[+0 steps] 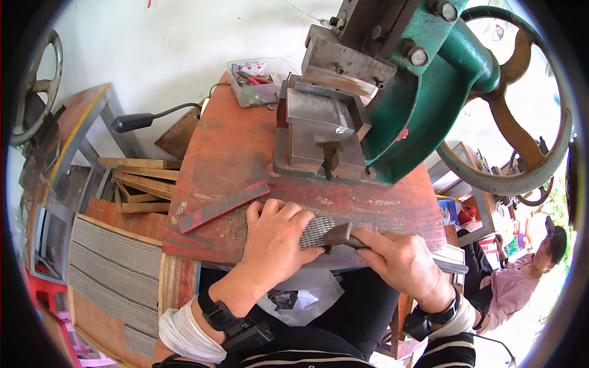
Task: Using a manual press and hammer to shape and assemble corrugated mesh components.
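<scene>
Tabletop (227, 156), right hand (402, 262) closed around tool (338, 234)

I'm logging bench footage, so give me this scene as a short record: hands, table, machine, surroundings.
Left hand: thumb and fingers around ridged metal pieces
Right hand: holds a small metal tool, its head at the pieces' right end
Table: worn, reddish; a red-and-grey bar lies beyond the left hand
Machine: green press with a large wheel
Behind: plastic box holding red-handled pliers
Left: wood-framed tray with rows of grey pieces
Right: another person, pink top
</scene>
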A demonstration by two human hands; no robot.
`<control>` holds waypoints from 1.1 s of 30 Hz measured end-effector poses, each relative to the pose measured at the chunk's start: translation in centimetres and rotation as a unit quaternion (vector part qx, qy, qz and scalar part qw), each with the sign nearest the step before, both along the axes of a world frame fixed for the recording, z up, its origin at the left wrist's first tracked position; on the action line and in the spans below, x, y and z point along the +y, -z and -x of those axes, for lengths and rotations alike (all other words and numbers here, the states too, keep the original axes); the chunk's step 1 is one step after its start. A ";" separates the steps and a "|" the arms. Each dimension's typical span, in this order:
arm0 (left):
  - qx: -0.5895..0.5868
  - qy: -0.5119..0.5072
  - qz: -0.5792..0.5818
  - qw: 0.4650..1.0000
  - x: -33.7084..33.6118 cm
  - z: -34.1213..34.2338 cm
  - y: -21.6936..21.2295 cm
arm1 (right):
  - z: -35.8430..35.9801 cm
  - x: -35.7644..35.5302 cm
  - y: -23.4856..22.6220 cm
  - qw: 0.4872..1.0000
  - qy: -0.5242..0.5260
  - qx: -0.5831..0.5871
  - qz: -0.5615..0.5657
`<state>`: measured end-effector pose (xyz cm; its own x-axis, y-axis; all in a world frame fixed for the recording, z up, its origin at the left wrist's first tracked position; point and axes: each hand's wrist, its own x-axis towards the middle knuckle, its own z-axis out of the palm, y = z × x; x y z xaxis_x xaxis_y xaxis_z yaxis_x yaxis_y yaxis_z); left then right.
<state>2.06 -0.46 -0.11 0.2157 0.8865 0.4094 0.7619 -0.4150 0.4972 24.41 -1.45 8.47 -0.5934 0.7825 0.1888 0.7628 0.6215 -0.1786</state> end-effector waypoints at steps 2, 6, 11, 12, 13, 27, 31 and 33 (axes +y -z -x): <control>0.001 -0.002 -0.007 1.000 -0.2 0.4 0.3 | -1.5 -0.2 0.9 1.000 0.011 0.009 0.004; -0.009 0.007 -0.019 1.000 -0.5 0.3 -0.1 | -7.9 2.9 4.8 0.986 0.070 0.092 -0.123; 0.005 0.026 -0.023 0.999 -0.5 0.6 -0.2 | -10.7 5.7 6.9 0.977 0.077 0.033 -0.195; 0.013 0.033 -0.020 0.999 -0.5 0.8 -0.1 | -9.8 5.5 6.9 0.977 0.075 0.041 -0.194; 0.022 0.030 -0.019 0.999 -0.4 0.8 0.0 | -8.4 5.0 6.4 0.968 0.059 0.047 -0.239; -0.006 0.043 0.005 0.999 -0.6 1.5 0.0 | 0.6 5.8 7.6 0.958 -0.157 0.223 0.086; 0.000 0.036 -0.014 0.999 -0.2 1.4 0.2 | 0.7 5.7 7.3 0.959 -0.126 0.234 0.099; -0.022 0.063 -0.028 0.997 0.4 1.5 -0.2 | 0.7 5.7 7.1 0.948 -0.118 0.272 0.116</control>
